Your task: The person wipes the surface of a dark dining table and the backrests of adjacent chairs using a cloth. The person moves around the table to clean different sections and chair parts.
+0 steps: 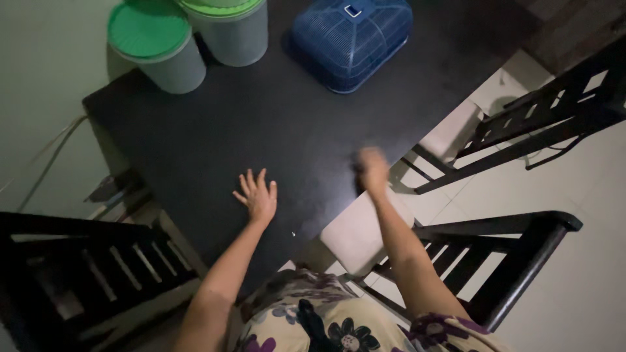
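Fingers spread, the left hand (257, 195) lies flat and released on the dark counter (274, 124). At three o'clock, the blurred right hand (373, 168) sits at the counter's edge; its grip cannot be told. Blue mesh cover (351, 40) stands at twelve o'clock, two green-lidded tubs (189, 36) at eleven.

Bare forearms without sleeves, cream garment printed with dark purple and black flowers, no jewellery visible

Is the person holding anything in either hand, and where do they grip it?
Left hand lies flat and empty on the dark table. Right hand is blurred at the table's edge; cannot tell.
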